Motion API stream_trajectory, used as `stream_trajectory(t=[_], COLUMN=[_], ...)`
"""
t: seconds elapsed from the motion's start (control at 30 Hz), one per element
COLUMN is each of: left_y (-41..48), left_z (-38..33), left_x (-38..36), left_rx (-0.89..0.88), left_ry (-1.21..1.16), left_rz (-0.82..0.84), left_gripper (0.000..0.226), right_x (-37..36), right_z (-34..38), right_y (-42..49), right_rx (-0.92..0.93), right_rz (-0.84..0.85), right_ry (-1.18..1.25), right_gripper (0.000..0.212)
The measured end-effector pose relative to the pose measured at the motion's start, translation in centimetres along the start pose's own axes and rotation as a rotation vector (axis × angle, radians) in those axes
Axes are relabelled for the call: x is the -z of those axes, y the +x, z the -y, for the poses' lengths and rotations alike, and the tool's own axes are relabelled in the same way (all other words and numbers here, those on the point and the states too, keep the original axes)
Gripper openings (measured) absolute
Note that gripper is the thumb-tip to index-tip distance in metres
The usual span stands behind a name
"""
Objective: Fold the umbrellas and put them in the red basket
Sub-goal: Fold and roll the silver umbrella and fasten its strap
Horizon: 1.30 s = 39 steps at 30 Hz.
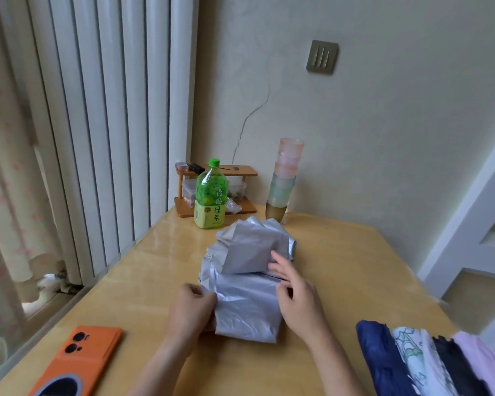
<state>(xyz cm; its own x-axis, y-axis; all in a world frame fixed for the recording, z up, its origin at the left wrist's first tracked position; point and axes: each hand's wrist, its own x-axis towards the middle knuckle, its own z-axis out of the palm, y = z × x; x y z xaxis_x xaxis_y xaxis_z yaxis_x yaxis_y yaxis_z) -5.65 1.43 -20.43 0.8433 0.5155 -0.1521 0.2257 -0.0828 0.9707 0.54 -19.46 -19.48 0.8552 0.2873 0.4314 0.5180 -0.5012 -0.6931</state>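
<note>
Silver umbrella (245, 284), just one, lies pointing away toward the tea bottle (211, 195). The left hand (190, 307) pinches its edge, and the right hand (297, 298) rests loose fingers on it. Four folded umbrellas (429, 364) lie nearby.

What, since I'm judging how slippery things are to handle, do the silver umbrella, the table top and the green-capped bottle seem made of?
Silver umbrella: thin coated fabric, probably nylon or polyester; satin metallic sheen, soft creases.
Table top: wood-look board, seemingly under a glossy clear coat or cover; it shows bright reflections.
Bottle: clear plastic, see-through wall, printed label.
</note>
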Motion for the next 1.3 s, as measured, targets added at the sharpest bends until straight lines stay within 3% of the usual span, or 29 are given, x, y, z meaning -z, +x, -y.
stream_trajectory(t=[0.1, 0.27, 0.37, 0.47, 0.57, 0.63, 0.7, 0.83, 0.9, 1.0, 1.13, 1.2, 1.3], left_y=[-0.3, -0.1, -0.2, -0.2, -0.6, -1.0, -1.3, -2.9, -3.2, -2.3, -1.6, -1.8, -2.3], left_z=[0.2, 0.9, 1.1, 1.2, 0.9, 0.4, 0.1, -0.6, -0.9, -0.4, 0.2, -0.3, -1.1], left_x=[0.2, 0.0, -0.2, -0.3, -0.6, -0.6, -0.7, -0.4, 0.0, -0.5, -1.1, -1.2, -1.3], left_rx=[-0.103, -0.175, -0.217, -0.285, -0.449, -0.513, -0.55, -0.363, -0.435, -0.661, -0.681, -0.613, -0.487], left_ry=[0.211, 0.273, 0.334, 0.396, 0.723, 0.789, 0.66, 0.159, 0.211, 0.416, 0.256, 0.11, -0.029], left_rz=[-0.162, -0.167, -0.136, -0.107, -0.139, -0.034, 0.188, 0.483, 0.539, 0.47, 0.296, 0.244, 0.228], left_gripper=[0.021, 0.014, 0.006, 0.016, 0.021, 0.021, 0.043, 0.051, 0.061, 0.027, 0.039, 0.047, 0.048], right_x=[-0.5, -2.0, -3.0, -2.7, -1.9, -1.9, -2.0, -1.3, -0.8, -0.3, 1.5, 2.4, 3.0], right_z=[-0.8, -2.6, -3.6, -3.6, -3.8, -3.8, -4.1, -4.0, -3.7, -3.3, -1.4, 0.5, 1.2], right_y=[-0.1, 0.9, 1.8, 1.5, 1.3, 1.4, 1.4, 1.2, 0.9, 0.2, -0.2, -0.6, -0.8], right_rx=[-0.023, 0.042, 0.021, -0.109, -0.208, -0.206, -0.176, -0.163, -0.171, -0.082, 0.093, 0.104, -0.016], right_rz=[0.101, 0.058, -0.077, -0.01, 0.071, 0.048, -0.005, -0.082, -0.113, -0.133, -0.136, 0.025, 0.371], right_ry=[-0.098, -0.158, -0.296, -0.537, -0.506, -0.441, -0.385, -0.174, -0.099, -0.134, -0.022, 0.046, 0.011], right_gripper=[0.064, 0.015, 0.025, 0.044, 0.049, 0.047, 0.045, 0.036, 0.037, 0.048, 0.023, 0.013, 0.043])
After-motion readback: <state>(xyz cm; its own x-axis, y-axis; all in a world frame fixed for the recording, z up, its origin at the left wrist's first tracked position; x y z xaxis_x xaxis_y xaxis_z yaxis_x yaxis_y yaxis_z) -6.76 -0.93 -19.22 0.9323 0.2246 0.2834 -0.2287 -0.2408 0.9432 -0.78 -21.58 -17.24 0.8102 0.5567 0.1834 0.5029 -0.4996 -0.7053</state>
